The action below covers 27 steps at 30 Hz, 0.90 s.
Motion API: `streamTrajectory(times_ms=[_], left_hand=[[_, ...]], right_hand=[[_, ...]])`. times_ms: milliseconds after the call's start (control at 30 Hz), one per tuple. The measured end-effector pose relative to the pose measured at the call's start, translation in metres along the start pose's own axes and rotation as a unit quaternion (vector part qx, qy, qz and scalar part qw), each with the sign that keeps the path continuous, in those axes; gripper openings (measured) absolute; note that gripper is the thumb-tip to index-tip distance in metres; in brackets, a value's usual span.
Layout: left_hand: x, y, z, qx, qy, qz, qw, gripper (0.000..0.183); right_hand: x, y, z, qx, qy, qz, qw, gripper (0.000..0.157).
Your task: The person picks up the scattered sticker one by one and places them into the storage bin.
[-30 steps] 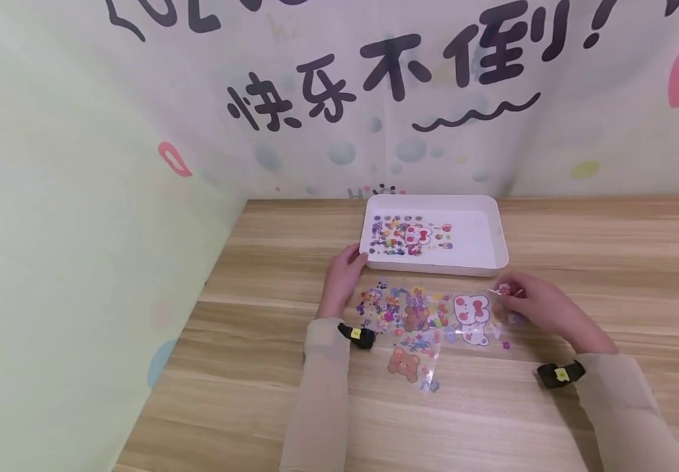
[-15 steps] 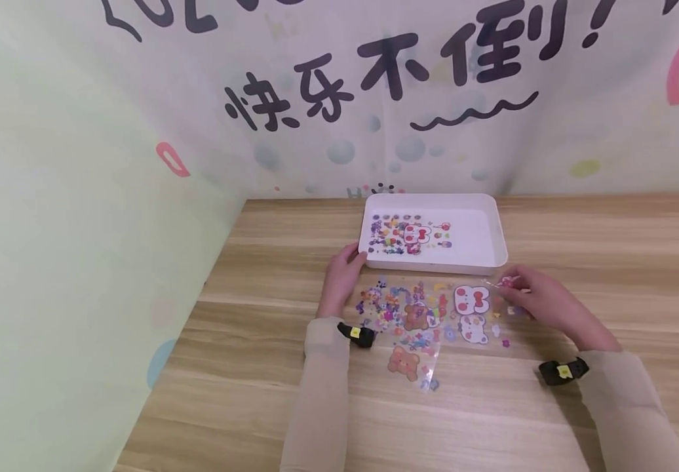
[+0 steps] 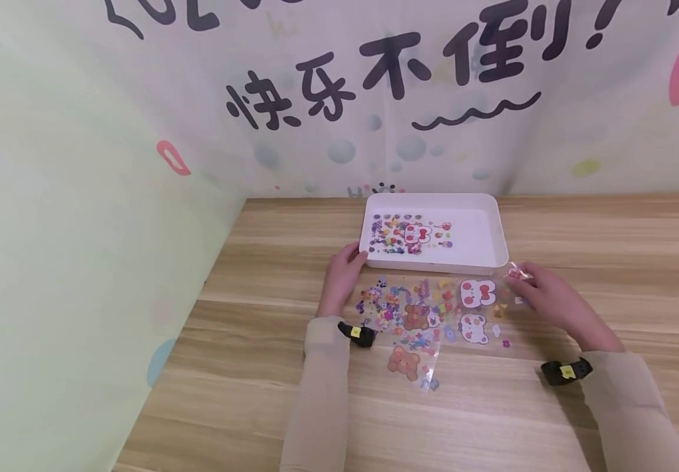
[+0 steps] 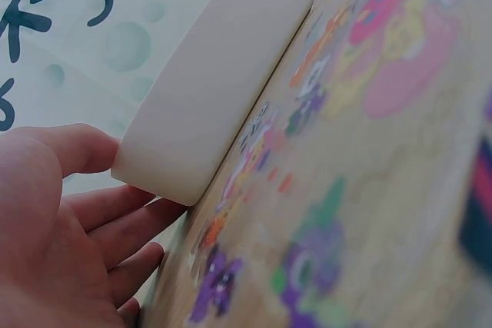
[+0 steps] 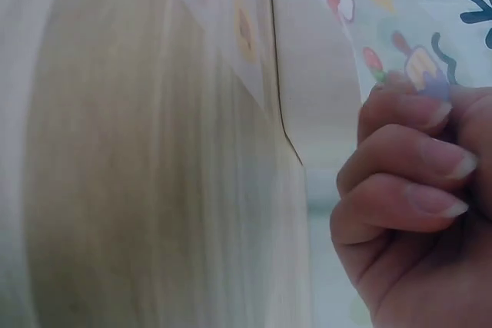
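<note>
Sticker sheet (image 3: pixel 478 294) seems pinched below "快乐不倒!" lettering (image 3: pixel 396 77).

Purple-and-green sticker (image 4: pixel 314 263) blurred in left-wrist view, upper wall lettering (image 3: pixel 202 23) cut off above

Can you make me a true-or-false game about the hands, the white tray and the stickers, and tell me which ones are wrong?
1. The left hand is touching the white tray. True.
2. The right hand is lying flat on the table. False: the right hand has curled fingers and is pinching a clear sticker sheet.
3. A white rabbit sticker is inside the tray. True.
4. The bear sticker lowest in the head view is blue. False: that bear sticker is brown.
5. Both wrists wear black bands. True.
6. The tray is upside down. False: its open side faces up.
</note>
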State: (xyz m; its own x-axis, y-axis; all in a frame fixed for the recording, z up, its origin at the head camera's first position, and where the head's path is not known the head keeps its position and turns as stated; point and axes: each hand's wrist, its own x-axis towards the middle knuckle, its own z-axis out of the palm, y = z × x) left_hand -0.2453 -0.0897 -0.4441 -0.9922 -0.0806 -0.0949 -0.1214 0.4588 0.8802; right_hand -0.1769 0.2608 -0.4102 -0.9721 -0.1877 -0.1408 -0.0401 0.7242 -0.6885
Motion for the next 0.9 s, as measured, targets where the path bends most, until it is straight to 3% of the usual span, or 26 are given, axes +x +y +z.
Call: streamTrajectory(times_ms=[133, 700, 900], left_hand=[[-0.001, 0.000, 0.000, 0.003, 0.000, 0.000, 1.0000, 0.043], [0.000, -0.001, -0.001, 0.010, 0.001, 0.012, 0.9999, 0.044], [0.000, -0.001, -0.001, 0.001, 0.000, 0.013, 0.9999, 0.044]], right_hand=[[-0.001, 0.002, -0.001, -0.010, 0.017, -0.004, 1.000, 0.045], [-0.003, 0.007, -0.011, 0.053, 0.025, 0.034, 0.998, 0.057], [-0.005, 0.007, -0.013, 0.068, 0.049, 0.053, 0.995, 0.059]])
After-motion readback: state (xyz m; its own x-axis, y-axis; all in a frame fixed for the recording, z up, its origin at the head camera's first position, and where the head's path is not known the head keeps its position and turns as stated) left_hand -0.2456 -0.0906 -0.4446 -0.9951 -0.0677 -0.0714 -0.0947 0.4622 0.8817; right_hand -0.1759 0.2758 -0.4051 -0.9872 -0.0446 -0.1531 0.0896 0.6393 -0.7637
